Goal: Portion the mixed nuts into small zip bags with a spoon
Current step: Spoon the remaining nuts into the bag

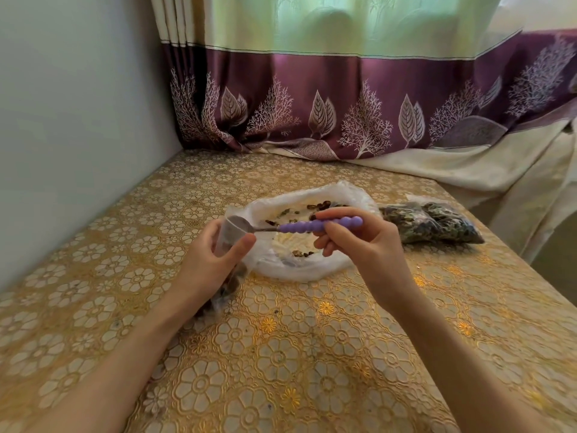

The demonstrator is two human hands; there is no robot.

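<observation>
Left hand (218,254) wrapped around a small clear zip bag (229,235), thumb across the front, fingers behind; bag mouth held open and tipped toward the right. Lower part of the bag hung below the palm down to the tablecloth (312,354), some dark nuts visible inside near the wrist. Right hand (352,235) pinched a spoon (299,227) by its purple beaded handle, index finger along the top, thumb underneath, other fingers curled beneath. Metal bowl of the spoon sat at the bag mouth, just inside the rim; could not tell whether it carried nuts. Spoon lay roughly level, handle pointing right. Behind and between both hands, a large white plastic bag (299,270) spread open flat on the tablecloth, rim rolled down, scattered mixed nuts (318,206) left along its far side and a few near the front edge, pale bare patch in the middle. Right of that, near the table's far right edge, filled zip bags (434,223) piled together, dark contents, exact count unclear. Gold floral tablecloth over the whole tabletop. Purple and cream curtain (343,104) draped onto the far edge of the table; plain wall (78,120) on the left.
</observation>
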